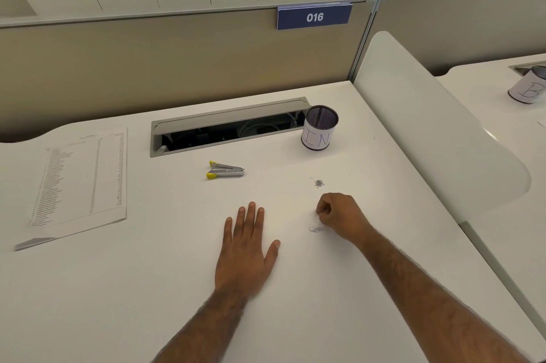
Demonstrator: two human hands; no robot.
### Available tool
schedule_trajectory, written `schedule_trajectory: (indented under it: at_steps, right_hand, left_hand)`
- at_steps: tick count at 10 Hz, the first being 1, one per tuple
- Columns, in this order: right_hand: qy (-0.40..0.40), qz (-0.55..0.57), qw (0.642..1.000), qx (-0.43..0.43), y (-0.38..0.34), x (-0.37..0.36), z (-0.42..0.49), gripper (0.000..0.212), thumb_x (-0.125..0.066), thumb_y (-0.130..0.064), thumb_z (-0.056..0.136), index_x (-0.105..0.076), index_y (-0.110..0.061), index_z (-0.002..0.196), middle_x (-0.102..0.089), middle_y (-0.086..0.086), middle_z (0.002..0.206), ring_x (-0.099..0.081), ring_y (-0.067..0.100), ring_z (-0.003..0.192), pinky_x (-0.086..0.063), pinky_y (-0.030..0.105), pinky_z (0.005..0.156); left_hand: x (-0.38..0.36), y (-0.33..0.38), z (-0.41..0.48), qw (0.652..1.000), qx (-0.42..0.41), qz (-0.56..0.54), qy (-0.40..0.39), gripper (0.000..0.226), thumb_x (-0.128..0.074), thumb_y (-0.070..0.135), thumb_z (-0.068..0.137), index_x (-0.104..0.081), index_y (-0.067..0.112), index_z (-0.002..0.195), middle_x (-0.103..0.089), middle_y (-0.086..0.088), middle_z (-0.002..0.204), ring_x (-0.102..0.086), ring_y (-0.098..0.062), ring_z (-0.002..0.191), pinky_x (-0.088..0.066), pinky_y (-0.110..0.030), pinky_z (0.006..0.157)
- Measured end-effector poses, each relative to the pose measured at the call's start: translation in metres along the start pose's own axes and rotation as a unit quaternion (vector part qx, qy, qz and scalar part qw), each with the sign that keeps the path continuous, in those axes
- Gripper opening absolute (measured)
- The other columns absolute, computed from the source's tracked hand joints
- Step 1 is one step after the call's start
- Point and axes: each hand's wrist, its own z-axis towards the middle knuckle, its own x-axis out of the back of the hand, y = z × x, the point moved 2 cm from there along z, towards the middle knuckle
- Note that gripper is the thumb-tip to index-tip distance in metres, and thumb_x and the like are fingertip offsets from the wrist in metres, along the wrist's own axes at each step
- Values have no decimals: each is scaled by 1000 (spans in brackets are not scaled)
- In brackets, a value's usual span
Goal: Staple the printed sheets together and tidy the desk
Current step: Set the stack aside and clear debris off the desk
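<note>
The printed sheets [79, 182] lie stacked at the left of the white desk [147, 288]. A small silver stapler with yellow ends [225, 170] rests open in the middle, beyond my hands. A little heap of loose staples [319, 183] lies to its right. My left hand [246, 247] lies flat on the desk, fingers spread, holding nothing. My right hand [339, 216] is curled with its fingertips pinched together just below the heap, whether a staple is between them I cannot make out. A faint blurred smudge [315, 229] shows on the desk under that hand.
A black mesh pen cup with a paper label "IN" [319, 128] stands at the back right beside an open cable tray [227, 127]. A beige partition with a "016" sign [314, 17] closes the back. A white divider [428, 126] bounds the right side.
</note>
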Motion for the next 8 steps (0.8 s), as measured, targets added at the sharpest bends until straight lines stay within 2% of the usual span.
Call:
schedule_trajectory:
  at_steps: [1, 2, 3, 4, 5, 6, 7, 8]
  right_hand:
    - [-6, 46, 999, -1, 8, 2, -1, 21, -56, -4, 79, -69, -21, 77, -61, -14, 70, -56, 10, 70, -39, 10, 57]
    - [-13, 40, 999, 11, 11, 1, -4, 27, -51, -4, 86, -74, -18, 91, -62, -14, 77, -57, 9, 73, -42, 15, 63]
    - [-14, 8, 999, 40, 13, 2, -7, 32, -47, -1, 91, -74, -12, 104, -66, -4, 96, -62, 16, 92, -49, 27, 84]
    - [-16, -33, 998, 46, 11, 1, -10, 19, -54, -16, 94, -71, -12, 101, -64, 0, 101, -62, 19, 94, -48, 32, 84]
    - [-56, -69, 995, 46, 4, -5, -14, 33, -69, -43, 86, -66, -22, 110, -56, -4, 106, -56, 15, 94, -45, 30, 81]
    - [-48, -129, 989, 62, -3, -13, -17, 26, -65, -32, 91, -65, -19, 114, -55, 0, 111, -57, 22, 104, -51, 37, 84]
    - [-6, -137, 988, 69, -5, -14, -17, 11, -54, -18, 95, -65, -19, 96, -56, 1, 102, -59, 24, 93, -52, 37, 73]
    - [-2, -128, 990, 66, -4, -15, -17, 19, -48, -15, 93, -54, -22, 76, -52, -2, 89, -55, 21, 79, -50, 39, 66]
  left_hand:
    - [1, -1, 0, 1000, 0, 3, 2, 76, -17, 61, 102, -2, 20, 165, 8, 0, 173, 7, -19, 160, -2, -47, 128]
    - [1, -1, 0, 1000, 1, 5, 4, 76, -19, 60, 103, -6, 19, 165, 3, -1, 173, 2, -20, 160, -4, -48, 128]
    - [0, -1, 0, 1000, 1, 2, 5, 76, -20, 60, 103, -9, 19, 165, 0, -1, 173, -1, -21, 160, -4, -47, 127]
    - [0, -1, 0, 1000, 2, 5, 6, 76, -19, 60, 102, -7, 19, 165, 2, -1, 173, 1, -19, 160, -3, -47, 128]
    - [0, -1, 0, 1000, 3, 3, 5, 76, -19, 60, 102, -8, 19, 165, 0, -1, 173, -1, -21, 160, -5, -47, 127]
    - [-1, -1, 0, 1000, 3, 5, 3, 76, -19, 60, 102, -8, 19, 165, 0, -1, 173, 0, -21, 160, -5, -47, 127]
    - [0, 0, 0, 1000, 1, 4, 2, 76, -17, 61, 102, -6, 20, 165, 4, 0, 173, 3, -20, 160, -2, -46, 127]
    - [2, 0, -1, 1000, 2, 1, 0, 76, -15, 61, 102, -3, 21, 165, 6, 1, 173, 5, -19, 160, 0, -46, 128]
